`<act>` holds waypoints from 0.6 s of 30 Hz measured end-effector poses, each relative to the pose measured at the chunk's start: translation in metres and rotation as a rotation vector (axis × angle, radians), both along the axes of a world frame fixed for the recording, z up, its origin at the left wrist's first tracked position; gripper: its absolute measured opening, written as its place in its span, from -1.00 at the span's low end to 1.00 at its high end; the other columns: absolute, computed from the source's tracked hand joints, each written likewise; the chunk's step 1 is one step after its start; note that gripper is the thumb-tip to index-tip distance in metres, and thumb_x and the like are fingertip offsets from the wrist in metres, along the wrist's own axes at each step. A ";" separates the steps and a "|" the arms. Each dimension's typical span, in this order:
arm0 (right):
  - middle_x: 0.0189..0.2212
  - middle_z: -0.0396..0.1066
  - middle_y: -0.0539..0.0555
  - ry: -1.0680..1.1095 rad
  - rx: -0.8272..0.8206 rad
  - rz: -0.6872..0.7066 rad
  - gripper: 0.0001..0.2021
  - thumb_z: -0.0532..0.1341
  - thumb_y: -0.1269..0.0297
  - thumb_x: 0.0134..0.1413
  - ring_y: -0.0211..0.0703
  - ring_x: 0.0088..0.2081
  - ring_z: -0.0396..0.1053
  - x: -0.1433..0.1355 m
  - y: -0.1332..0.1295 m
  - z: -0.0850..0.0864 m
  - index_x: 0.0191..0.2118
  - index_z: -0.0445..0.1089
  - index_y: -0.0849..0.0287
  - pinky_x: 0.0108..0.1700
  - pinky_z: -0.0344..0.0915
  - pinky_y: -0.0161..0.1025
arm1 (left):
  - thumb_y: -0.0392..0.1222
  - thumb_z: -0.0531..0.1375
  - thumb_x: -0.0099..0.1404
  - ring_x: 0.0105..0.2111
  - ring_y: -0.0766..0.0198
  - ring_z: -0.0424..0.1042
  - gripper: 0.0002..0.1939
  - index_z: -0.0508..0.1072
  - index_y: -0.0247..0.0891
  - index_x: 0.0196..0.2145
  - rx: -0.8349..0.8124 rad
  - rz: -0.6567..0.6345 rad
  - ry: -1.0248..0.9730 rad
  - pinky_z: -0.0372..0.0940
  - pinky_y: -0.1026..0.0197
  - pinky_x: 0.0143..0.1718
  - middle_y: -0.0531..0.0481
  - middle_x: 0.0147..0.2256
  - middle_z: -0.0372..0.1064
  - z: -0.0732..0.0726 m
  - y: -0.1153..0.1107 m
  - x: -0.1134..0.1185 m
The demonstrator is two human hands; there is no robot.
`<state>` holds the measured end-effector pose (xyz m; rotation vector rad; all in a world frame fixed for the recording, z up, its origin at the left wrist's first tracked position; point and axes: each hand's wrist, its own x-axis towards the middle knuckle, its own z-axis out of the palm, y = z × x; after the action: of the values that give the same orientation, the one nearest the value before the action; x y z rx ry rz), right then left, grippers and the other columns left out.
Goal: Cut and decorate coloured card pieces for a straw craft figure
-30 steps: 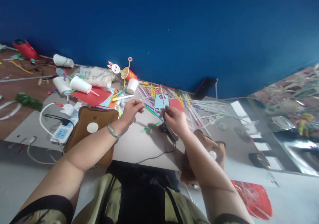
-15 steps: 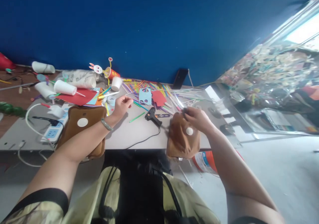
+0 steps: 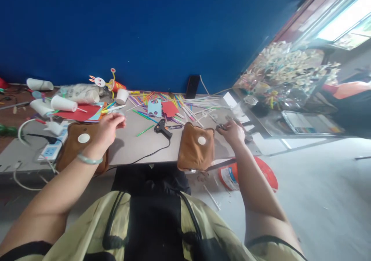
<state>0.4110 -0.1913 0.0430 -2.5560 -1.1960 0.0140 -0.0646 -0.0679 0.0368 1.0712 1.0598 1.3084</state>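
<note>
My right hand (image 3: pixel 233 132) is at the right part of the table, its fingers closed on what look like dark-handled scissors (image 3: pixel 221 127). A brown hot-water bag (image 3: pixel 197 149) with a white round cap lies just left of it, hanging slightly over the front edge. My left hand (image 3: pixel 108 129) hovers over the left side with thumb and fingers pinched together; whatever is between them is too small to make out. Under that forearm lies a second brown bag (image 3: pixel 71 147). Between the hands rest a black glue gun (image 3: pixel 162 128) and a green straw (image 3: pixel 145 130).
Colourful straws (image 3: pixel 174 98), blue cut paper (image 3: pixel 154 108) and red paper (image 3: pixel 170 109) lie along the wall. White paper cups (image 3: pixel 63 103) and a power strip (image 3: pixel 52 149) are at the left. A black phone-like slab (image 3: pixel 193 86) leans on the wall. An orange-red bucket (image 3: pixel 228 178) stands below.
My left hand has drawn back left and toward me. My right hand has come off the right-hand bag and now sits beside it, with the dark-handled scissors. The view has shifted to the right.
</note>
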 end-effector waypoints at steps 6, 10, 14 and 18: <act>-0.43 0.48 0.16 -0.005 -0.086 -0.076 -0.73 0.31 0.06 -0.15 0.01 -0.36 0.42 0.027 -0.020 -0.031 -0.37 0.41 0.14 -0.38 0.19 -0.19 | -0.09 0.38 -0.07 -0.53 0.37 0.35 -0.74 0.44 -0.28 -0.48 -0.174 0.061 0.036 0.28 0.32 -0.46 0.07 -0.55 0.39 -0.045 -0.100 -0.030; -0.50 0.41 0.17 0.017 -0.174 -0.080 -0.75 0.36 0.07 -0.19 0.05 -0.40 0.39 0.038 -0.023 -0.036 -0.47 0.36 0.09 -0.41 0.17 -0.13 | -0.07 0.36 -0.05 -0.51 0.36 0.34 -0.74 0.43 -0.28 -0.49 -0.252 0.079 0.032 0.27 0.31 -0.43 0.06 -0.54 0.37 -0.066 -0.139 -0.039; -0.51 0.37 0.21 0.017 -0.215 -0.004 -0.76 0.38 0.09 -0.19 0.14 -0.37 0.39 0.037 -0.021 -0.025 -0.52 0.34 0.06 -0.40 0.15 -0.04 | -0.05 0.35 -0.02 -0.50 0.33 0.35 -0.75 0.45 -0.27 -0.49 -0.274 0.092 0.069 0.27 0.29 -0.42 0.04 -0.53 0.38 -0.072 -0.154 -0.047; -0.55 0.33 0.22 -0.003 -0.345 0.046 -0.74 0.44 0.14 -0.27 0.22 -0.35 0.40 0.033 -0.013 -0.019 -0.63 0.34 0.05 -0.38 0.11 0.02 | -0.05 0.34 0.03 -0.51 0.31 0.35 -0.77 0.45 -0.25 -0.48 -0.248 0.072 0.101 0.27 0.28 -0.41 0.04 -0.54 0.39 -0.069 -0.159 -0.048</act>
<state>0.4444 -0.2040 0.0235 -2.8178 -1.3549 0.2467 -0.1127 -0.2271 -0.0320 0.9263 1.3100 1.1526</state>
